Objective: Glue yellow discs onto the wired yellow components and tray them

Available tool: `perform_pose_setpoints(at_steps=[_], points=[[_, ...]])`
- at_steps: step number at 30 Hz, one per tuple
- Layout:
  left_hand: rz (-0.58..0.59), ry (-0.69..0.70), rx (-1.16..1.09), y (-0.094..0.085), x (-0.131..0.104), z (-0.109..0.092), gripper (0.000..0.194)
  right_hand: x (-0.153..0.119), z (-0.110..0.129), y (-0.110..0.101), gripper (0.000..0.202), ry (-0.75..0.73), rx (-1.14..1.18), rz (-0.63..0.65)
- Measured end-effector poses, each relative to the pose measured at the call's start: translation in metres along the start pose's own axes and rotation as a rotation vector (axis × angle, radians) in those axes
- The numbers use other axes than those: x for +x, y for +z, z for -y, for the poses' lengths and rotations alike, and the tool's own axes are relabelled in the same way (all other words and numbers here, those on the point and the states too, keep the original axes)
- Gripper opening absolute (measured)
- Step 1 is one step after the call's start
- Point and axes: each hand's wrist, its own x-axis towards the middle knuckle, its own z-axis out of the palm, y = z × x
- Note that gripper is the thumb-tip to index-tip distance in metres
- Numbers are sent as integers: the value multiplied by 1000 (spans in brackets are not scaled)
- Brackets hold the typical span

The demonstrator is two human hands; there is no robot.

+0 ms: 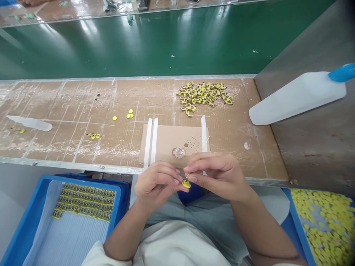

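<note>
green belting point(138, 48) stretches across the back, shiny under the lights, and before it runs a cardboard-topped bench point(69, 111) — and right at its near edge, above the lap, is where we look now. the left hand point(161, 181) has thumb and fingers clamped on a small yellow piece point(186, 184), its rounded disc end low, facing down and towards the body. in comes the right hand point(217, 171) from the other side, fingertips pinched together on a slim stem point(187, 176) just above that disc! from where i stand the stem's long axis runs close to upright, leaning a touch, top end up between the right fingertips; whether stem and disc are one part, i cannot tell. the disc's own broad side lies roughly crosswise, left to right.

just beyond the hands sits a round clear dish point(179, 152) on a cardboard pad point(166, 136), with white tape strips point(153, 140) across it. farther back, a heap of yellow-and-dark pieces point(203, 93); off to the left, a few loose yellow discs point(129, 113). and the flanks — down left, a blue tray point(118, 207) with neat rows point(85, 199); down right, yellow discs crowd a bin point(301, 225). a white bottle point(298, 98) lies slanted, blue cap point(342, 72) upper right.
</note>
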Motion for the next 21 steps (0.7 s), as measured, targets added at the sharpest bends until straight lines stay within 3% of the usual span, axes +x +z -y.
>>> perform_pose_setpoints(at_steps=[14, 21], points=[[44, 118, 152, -5, 8, -17, 25, 6, 1, -1, 27, -89, 10, 134], [170, 257, 374, -10, 1, -24, 27, 5, -9, -6, 30, -131, 184, 155]])
